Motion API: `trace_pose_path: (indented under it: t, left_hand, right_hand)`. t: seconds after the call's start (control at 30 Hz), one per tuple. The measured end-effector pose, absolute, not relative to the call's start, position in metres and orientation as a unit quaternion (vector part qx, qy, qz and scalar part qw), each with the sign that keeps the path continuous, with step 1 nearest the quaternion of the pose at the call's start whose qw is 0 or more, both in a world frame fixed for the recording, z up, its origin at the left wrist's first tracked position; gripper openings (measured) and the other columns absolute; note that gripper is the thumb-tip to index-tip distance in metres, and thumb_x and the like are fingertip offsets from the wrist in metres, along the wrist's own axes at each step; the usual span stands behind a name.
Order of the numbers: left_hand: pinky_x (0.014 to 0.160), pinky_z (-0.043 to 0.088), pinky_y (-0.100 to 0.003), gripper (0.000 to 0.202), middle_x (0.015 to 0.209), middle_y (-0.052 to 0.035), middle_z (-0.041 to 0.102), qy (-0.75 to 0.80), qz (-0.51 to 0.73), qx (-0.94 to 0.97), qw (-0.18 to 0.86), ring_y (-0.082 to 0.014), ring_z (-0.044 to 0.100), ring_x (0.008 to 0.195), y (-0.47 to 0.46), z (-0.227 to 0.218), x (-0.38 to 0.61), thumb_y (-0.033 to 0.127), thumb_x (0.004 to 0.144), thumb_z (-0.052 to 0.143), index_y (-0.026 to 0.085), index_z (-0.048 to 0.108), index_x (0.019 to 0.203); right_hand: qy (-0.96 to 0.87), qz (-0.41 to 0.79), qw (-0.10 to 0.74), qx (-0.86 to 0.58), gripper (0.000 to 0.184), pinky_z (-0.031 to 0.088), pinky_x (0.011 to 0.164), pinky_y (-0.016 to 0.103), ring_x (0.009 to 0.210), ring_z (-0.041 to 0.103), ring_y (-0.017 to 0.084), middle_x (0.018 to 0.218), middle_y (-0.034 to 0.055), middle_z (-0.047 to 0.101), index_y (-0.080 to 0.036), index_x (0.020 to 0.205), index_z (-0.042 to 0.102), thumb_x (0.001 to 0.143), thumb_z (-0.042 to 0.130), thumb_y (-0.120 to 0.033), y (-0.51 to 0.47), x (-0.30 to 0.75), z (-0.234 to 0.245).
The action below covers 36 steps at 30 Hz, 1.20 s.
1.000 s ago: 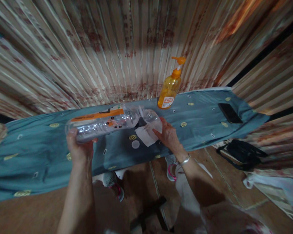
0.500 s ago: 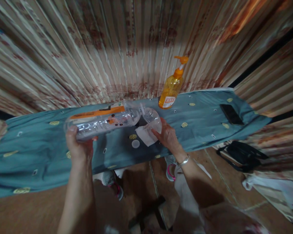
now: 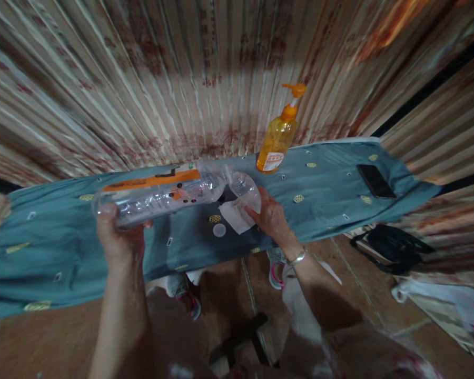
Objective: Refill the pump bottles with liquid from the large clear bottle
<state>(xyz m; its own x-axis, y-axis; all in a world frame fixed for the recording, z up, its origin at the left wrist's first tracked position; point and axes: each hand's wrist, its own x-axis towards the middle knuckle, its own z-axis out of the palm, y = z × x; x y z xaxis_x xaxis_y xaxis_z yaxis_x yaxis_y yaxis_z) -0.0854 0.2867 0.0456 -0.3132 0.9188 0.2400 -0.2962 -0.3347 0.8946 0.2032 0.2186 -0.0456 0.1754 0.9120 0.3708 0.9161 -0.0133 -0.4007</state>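
My left hand [image 3: 120,234] is wrapped round the base end of a large clear plastic bottle [image 3: 154,202] with an orange label. The bottle is tilted nearly level above the cloth, its neck end toward the right. My right hand [image 3: 272,216] grips a smaller clear plastic piece, rounded like a bottle top [image 3: 245,187], together with a white sheet of tissue or cloth [image 3: 239,216]. The narrow end of that piece meets or overlaps the large bottle's neck; I cannot tell whether they touch. A small round whitish cap [image 3: 219,230] lies just below on the cloth.
An orange pump bottle [image 3: 277,139] stands at the back of the table covered with a blue-green cloth [image 3: 324,210]. A black phone [image 3: 375,181] lies at the right. A dark bag [image 3: 391,247] is on the floor; a pleated curtain [image 3: 181,79] hangs behind.
My left hand and the large bottle's base end have shifted slightly left and down. My right hand keeps its hold, almost unmoved. The view has tilted a little.
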Motion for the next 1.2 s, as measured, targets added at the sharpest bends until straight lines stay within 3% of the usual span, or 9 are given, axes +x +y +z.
trace_pose_path:
  t: [0.23, 0.5, 0.73, 1.2]
  left_hand:
    - [0.035, 0.032, -0.017, 0.047, 0.086, -0.0062, 0.065, 0.389, 0.707, 0.414, 0.422, -0.0132, 0.05, 0.061, 0.2865, 0.0471, -0.0852, 0.052, 0.059, 0.071, 0.016, 0.072, 0.089]
    - [0.038, 0.034, -0.017, 0.042, 0.09, -0.0067, 0.062, 0.403, 0.699, 0.427, 0.408, -0.0139, 0.049, 0.066, 0.2847, 0.0484, -0.0836, 0.05, 0.06, 0.069, 0.016, 0.069, 0.085]
    - [0.04, 0.033, -0.017, 0.043, 0.082, -0.0033, 0.055, 0.394, 0.698, 0.442, 0.402, -0.0144, 0.049, 0.067, 0.2821, 0.0492, -0.084, 0.05, 0.063, 0.073, 0.017, 0.067, 0.089]
    - [0.04, 0.036, -0.018, 0.039, 0.089, -0.0057, 0.061, 0.402, 0.689, 0.454, 0.397, -0.0151, 0.05, 0.068, 0.2821, 0.049, -0.0867, 0.048, 0.064, 0.07, 0.017, 0.068, 0.088]
  right_hand:
    - [-0.642, -0.024, 0.298, -0.706, 0.061, 0.058, 0.088, 0.045, 0.104, 0.071, 0.033, 0.115, 0.0239, 0.071, -0.006, 0.136, 0.05, 0.095, 0.059, -0.049, 0.2189, 0.2064, -0.049]
    - [-0.636, -0.037, 0.288, -0.715, 0.059, 0.058, 0.089, 0.042, 0.106, 0.07, 0.032, 0.115, 0.0233, 0.072, -0.007, 0.136, 0.049, 0.094, 0.061, -0.045, 0.2175, 0.2082, -0.0476]
    - [-0.634, -0.038, 0.277, -0.721, 0.056, 0.058, 0.089, 0.04, 0.107, 0.071, 0.031, 0.117, 0.0233, 0.072, -0.007, 0.135, 0.05, 0.091, 0.066, -0.038, 0.2174, 0.2104, -0.0459]
    - [-0.632, -0.019, 0.269, -0.727, 0.057, 0.057, 0.093, 0.042, 0.11, 0.069, 0.032, 0.119, 0.0239, 0.071, -0.006, 0.138, 0.049, 0.091, 0.065, -0.036, 0.2165, 0.2097, -0.044]
